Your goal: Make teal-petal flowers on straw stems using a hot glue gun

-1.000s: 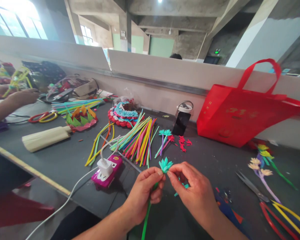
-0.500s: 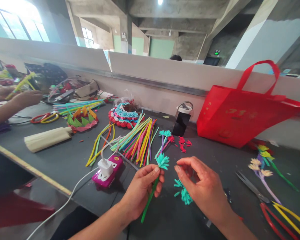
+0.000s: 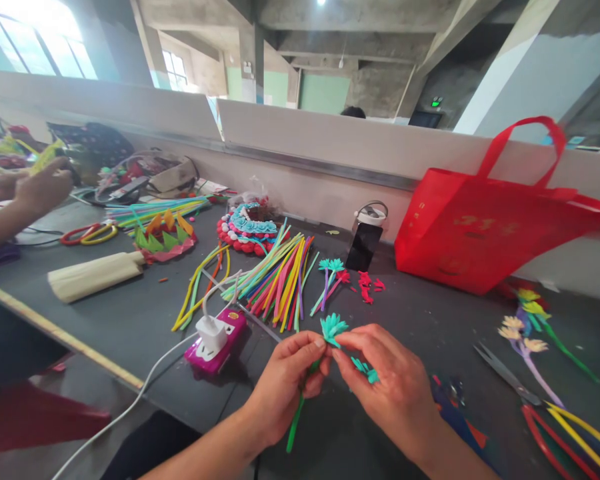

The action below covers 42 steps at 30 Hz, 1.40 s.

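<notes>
Across the dark surface (image 3: 425, 320), the crowded layout seems the broadest hazard. The right hand (image 3: 393, 380), lower center-right, has its thumb and forefinger at the flower's base; whether they pinch a petal I cannot tell. The left hand (image 3: 293, 373), lower center, grips the green stem (image 3: 295, 427); too loose a hold could let it twist. At lower right, the scissors (image 3: 530, 398) could nick the right forearm if it swings outward. At lower left of center, the purple power strip (image 3: 225, 352) could slide if the left arm snags its white cable (image 3: 147, 380). The teal flower head (image 3: 334, 328), just below center, might splay if squeezed unevenly. Loose teal petals (image 3: 364, 368), close to the right hand, could scatter if brushed.
</notes>
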Each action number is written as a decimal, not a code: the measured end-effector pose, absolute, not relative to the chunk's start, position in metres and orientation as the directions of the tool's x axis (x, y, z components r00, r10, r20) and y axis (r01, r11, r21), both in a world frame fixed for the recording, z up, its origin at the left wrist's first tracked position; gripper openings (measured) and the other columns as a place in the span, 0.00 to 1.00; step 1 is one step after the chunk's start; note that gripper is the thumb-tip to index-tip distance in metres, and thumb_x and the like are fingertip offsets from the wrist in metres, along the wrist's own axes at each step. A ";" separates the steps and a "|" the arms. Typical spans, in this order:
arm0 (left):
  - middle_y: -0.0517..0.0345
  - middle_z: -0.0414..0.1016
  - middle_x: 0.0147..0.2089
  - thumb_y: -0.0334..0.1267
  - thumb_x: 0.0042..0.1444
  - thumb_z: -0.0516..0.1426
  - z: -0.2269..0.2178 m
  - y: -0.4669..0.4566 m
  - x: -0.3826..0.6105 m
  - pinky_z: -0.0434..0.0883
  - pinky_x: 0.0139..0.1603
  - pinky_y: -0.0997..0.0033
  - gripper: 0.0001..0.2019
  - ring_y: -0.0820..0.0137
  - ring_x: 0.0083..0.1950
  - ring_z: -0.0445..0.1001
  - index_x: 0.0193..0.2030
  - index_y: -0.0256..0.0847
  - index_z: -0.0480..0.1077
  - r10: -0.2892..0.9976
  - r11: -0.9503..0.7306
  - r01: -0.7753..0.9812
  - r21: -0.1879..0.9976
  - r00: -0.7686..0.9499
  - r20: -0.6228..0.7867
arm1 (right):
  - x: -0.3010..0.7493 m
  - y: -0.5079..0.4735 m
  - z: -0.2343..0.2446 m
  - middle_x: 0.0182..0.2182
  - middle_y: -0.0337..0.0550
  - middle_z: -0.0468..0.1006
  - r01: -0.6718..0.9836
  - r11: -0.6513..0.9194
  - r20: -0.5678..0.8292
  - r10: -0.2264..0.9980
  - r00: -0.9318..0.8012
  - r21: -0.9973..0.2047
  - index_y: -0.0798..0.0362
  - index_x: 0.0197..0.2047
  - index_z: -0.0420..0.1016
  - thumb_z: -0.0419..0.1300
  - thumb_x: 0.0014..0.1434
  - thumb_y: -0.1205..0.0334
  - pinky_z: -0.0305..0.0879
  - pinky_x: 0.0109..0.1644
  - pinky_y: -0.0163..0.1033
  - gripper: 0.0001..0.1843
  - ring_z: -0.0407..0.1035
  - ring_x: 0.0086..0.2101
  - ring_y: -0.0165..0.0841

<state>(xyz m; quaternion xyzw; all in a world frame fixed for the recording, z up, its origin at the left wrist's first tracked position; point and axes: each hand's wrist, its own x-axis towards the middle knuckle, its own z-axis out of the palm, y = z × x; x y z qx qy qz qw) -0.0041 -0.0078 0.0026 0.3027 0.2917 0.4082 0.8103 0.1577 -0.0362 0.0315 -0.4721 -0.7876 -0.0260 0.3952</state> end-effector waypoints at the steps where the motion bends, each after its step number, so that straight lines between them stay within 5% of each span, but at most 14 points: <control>1: 0.63 0.66 0.24 0.39 0.56 0.61 0.003 -0.008 -0.004 0.46 0.21 0.77 0.10 0.83 0.18 0.55 0.30 0.36 0.68 0.838 0.483 -0.485 0.729 0.498 -0.223 | 0.158 -0.036 0.031 0.33 0.39 0.76 0.766 0.551 0.647 0.723 -0.241 -0.330 0.51 0.42 0.72 0.58 0.63 0.69 0.66 0.40 0.35 0.05 0.71 0.34 0.30; 17: 0.62 0.65 0.23 0.39 0.53 0.62 0.002 -0.009 -0.001 0.43 0.22 0.75 0.09 0.82 0.19 0.52 0.30 0.35 0.69 0.834 0.485 -0.435 0.759 0.491 -0.252 | 0.156 -0.034 0.029 0.26 0.38 0.72 0.834 0.492 0.681 0.701 -0.211 -0.248 0.51 0.33 0.71 0.55 0.63 0.71 0.61 0.36 0.34 0.08 0.69 0.29 0.30; 30: 0.61 0.69 0.27 0.41 0.57 0.61 0.006 0.001 -0.005 0.49 0.19 0.77 0.10 0.82 0.17 0.59 0.33 0.35 0.70 0.841 0.430 -0.450 0.783 0.516 -0.165 | 0.171 -0.041 0.054 0.30 0.36 0.74 0.765 0.502 0.650 0.746 -0.146 -0.404 0.50 0.42 0.73 0.59 0.65 0.63 0.64 0.36 0.32 0.03 0.70 0.30 0.28; 42: 0.67 0.64 0.22 0.42 0.54 0.62 0.069 0.000 0.046 0.45 0.17 0.80 0.11 0.85 0.15 0.50 0.36 0.35 0.69 0.868 0.386 -0.502 0.774 0.482 -0.120 | 0.220 -0.048 0.094 0.28 0.37 0.75 0.753 0.455 0.737 0.674 0.057 -0.475 0.49 0.38 0.74 0.57 0.65 0.60 0.66 0.33 0.34 0.05 0.69 0.27 0.30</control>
